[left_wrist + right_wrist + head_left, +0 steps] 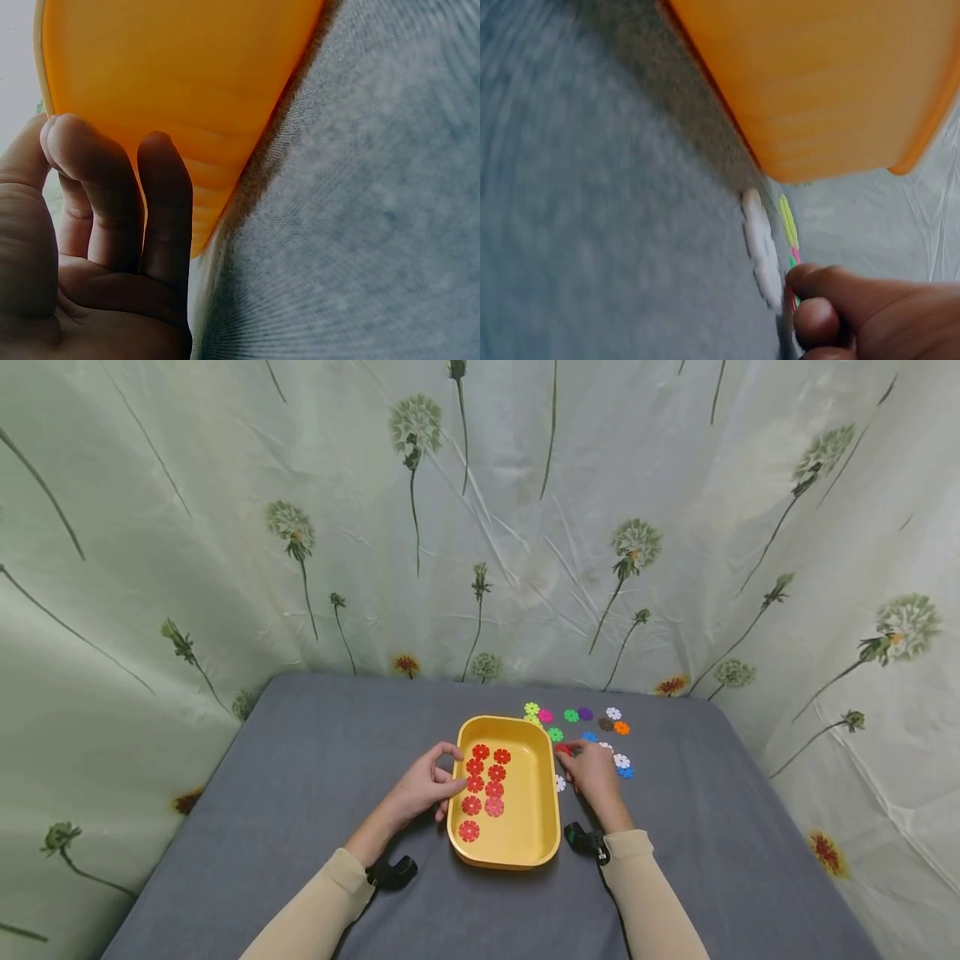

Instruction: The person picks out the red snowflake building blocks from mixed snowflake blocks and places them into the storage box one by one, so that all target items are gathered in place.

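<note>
A yellow tray [534, 810] stands in the middle of the grey-covered table, holding red flower-shaped discs [475, 767] in two rough columns on its left side. One of them, a disc [494, 807] in the right column, looks pinker. My left hand [420, 787] holds the tray's left edge, thumb at the rim and fingers against the outer wall [217, 97]. Just beyond the tray's right side, my right hand [595, 774] has its fingertips on a red flower disc [564, 749], low over the table. In the right wrist view, the fingers mostly cover this disc.
Loose flower discs in several colours lie behind and right of the tray, among them green [572, 715], purple [586, 714], orange [622, 727] and blue [626, 772]. A white disc [560, 783] lies close by the tray's right wall. A flowered curtain [525, 527] hangs behind the table.
</note>
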### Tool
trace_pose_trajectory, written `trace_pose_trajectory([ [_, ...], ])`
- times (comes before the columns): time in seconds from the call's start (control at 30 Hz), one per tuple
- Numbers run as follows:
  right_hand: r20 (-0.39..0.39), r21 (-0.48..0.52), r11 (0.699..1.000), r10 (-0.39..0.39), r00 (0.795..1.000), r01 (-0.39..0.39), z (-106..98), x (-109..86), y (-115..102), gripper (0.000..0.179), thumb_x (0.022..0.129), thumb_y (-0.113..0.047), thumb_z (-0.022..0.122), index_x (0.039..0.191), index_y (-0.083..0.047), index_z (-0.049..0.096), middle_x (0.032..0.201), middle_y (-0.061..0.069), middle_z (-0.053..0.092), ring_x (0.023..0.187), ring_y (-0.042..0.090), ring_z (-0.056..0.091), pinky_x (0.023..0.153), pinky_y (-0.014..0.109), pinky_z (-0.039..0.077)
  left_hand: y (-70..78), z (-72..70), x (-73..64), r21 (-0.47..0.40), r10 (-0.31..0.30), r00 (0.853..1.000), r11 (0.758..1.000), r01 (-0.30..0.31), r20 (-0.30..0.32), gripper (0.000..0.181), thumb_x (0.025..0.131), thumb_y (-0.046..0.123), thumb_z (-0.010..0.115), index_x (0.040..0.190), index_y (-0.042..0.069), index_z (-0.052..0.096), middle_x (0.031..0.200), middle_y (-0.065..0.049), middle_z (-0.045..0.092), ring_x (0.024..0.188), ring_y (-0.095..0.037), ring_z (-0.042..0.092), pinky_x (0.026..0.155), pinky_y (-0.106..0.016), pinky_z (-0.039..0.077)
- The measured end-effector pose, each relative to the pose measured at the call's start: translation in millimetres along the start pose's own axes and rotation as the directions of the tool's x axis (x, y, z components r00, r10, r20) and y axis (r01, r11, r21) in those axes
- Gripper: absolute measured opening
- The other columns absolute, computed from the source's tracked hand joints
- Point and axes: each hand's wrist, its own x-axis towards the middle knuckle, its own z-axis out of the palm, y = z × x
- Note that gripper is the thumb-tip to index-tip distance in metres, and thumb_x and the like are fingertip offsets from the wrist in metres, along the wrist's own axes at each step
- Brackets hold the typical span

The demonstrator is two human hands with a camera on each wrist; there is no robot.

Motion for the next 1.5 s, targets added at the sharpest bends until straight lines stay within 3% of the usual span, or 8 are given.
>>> trace_pose_trajectory([
  [0.2, -0.051, 0.046, 0.999, -0.015, 0.999, 0.018, -6, -3.9, 5, 0.038, 0.096, -0.026, 0.078, 0.120, 0.003, 0.075, 0.052, 0.002, 0.060, 0.033, 0.010, 0.048, 0.039, 0.026, 0.043, -0.5, 2.0, -0.7, -0.001, -0.006, 1.000, 1.000, 0.006, 0.007, 0.043, 0.101, 0.009, 0.069, 0.134, 0.008, 0.042, 0.060, 0.002, 0.062, 0.042, -0.012, 0.054, 0.047, -0.027, 0.051],
  [0.43, -0.017, 0.238, 0.971, 0.011, 1.000, -0.006, -28, -11.2, -6, 0.038, 0.097, -0.029, 0.078, 0.123, -0.001, 0.073, 0.055, 0.005, 0.060, 0.039, 0.012, 0.044, 0.042, 0.025, 0.040, -0.7, 0.9, 1.4, -0.007, -0.005, 1.000, 1.000, 0.005, 0.004, 0.043, 0.101, 0.010, 0.070, 0.133, 0.009, 0.042, 0.059, 0.003, 0.062, 0.042, -0.011, 0.054, 0.047, -0.026, 0.050],
  [0.53, 0.020, 0.293, 0.956, -0.035, 0.999, 0.028, -37, -17.2, -14, 0.038, 0.096, -0.030, 0.080, 0.124, -0.006, 0.073, 0.053, 0.001, 0.055, 0.041, 0.013, 0.040, 0.043, 0.025, 0.036, -0.2, 0.5, 1.8, -0.006, -0.006, 1.000, 1.000, 0.006, 0.006, 0.043, 0.101, 0.010, 0.070, 0.134, 0.009, 0.042, 0.059, 0.003, 0.062, 0.042, -0.011, 0.054, 0.047, -0.026, 0.050],
  [0.67, 0.053, 0.308, 0.941, -0.162, 0.985, 0.139, -45, -25.8, -25, 0.033, 0.095, -0.029, 0.081, 0.121, -0.010, 0.075, 0.051, -0.005, 0.049, 0.041, 0.010, 0.037, 0.043, 0.024, 0.030, 0.4, -0.4, 1.7, -0.005, -0.008, 1.000, 1.000, 0.008, 0.003, 0.045, 0.100, 0.010, 0.070, 0.135, 0.007, 0.041, 0.059, 0.003, 0.062, 0.042, -0.012, 0.054, 0.047, -0.026, 0.050],
  [0.97, 0.076, 0.344, 0.844, -0.461, 0.884, 0.411, -50, -42.2, -52, 0.026, 0.092, -0.007, 0.081, 0.116, -0.001, 0.073, 0.050, -0.002, 0.046, 0.039, 0.000, 0.033, 0.042, 0.020, 0.028, 2.2, -0.7, 0.7, -0.003, -0.016, 1.000, 1.000, 0.016, -0.007, 0.046, 0.100, 0.010, 0.070, 0.136, 0.007, 0.041, 0.060, 0.003, 0.063, 0.042, -0.011, 0.054, 0.046, -0.025, 0.050],
  [1.2, 0.146, 0.393, 0.801, -0.539, 0.829, 0.452, -37, -51.0, -60, 0.027, 0.090, -0.006, 0.083, 0.115, 0.000, 0.075, 0.050, 0.001, 0.044, 0.042, -0.003, 0.033, 0.043, 0.019, 0.029, 0.0, -0.1, 0.2, -0.001, -0.007, 1.000, 1.000, 0.007, -0.004, 0.045, 0.101, 0.010, 0.070, 0.136, 0.007, 0.042, 0.061, 0.004, 0.064, 0.042, -0.011, 0.055, 0.046, -0.025, 0.050],
  [1.43, 0.206, 0.434, 0.749, -0.624, 0.754, 0.501, -22, -57.3, -71, 0.026, 0.089, -0.004, 0.083, 0.113, 0.002, 0.074, 0.048, 0.006, 0.048, 0.043, -0.005, 0.036, 0.043, 0.017, 0.031, -1.7, 0.3, 0.4, 0.000, -0.001, 1.000, 1.000, 0.001, -0.001, 0.044, 0.101, 0.010, 0.070, 0.135, 0.007, 0.042, 0.061, 0.004, 0.064, 0.042, -0.010, 0.055, 0.046, -0.025, 0.050],
  [1.5, 0.229, 0.426, 0.748, -0.634, 0.739, 0.510, -18, -58.8, -73, 0.025, 0.090, -0.005, 0.083, 0.113, 0.000, 0.075, 0.049, 0.005, 0.049, 0.043, -0.006, 0.038, 0.044, 0.018, 0.032, -1.3, 0.2, 0.3, 0.002, 0.004, 1.000, 1.000, -0.004, 0.001, 0.044, 0.101, 0.010, 0.069, 0.135, 0.006, 0.041, 0.060, 0.004, 0.064, 0.042, -0.010, 0.054, 0.046, -0.025, 0.050],
])
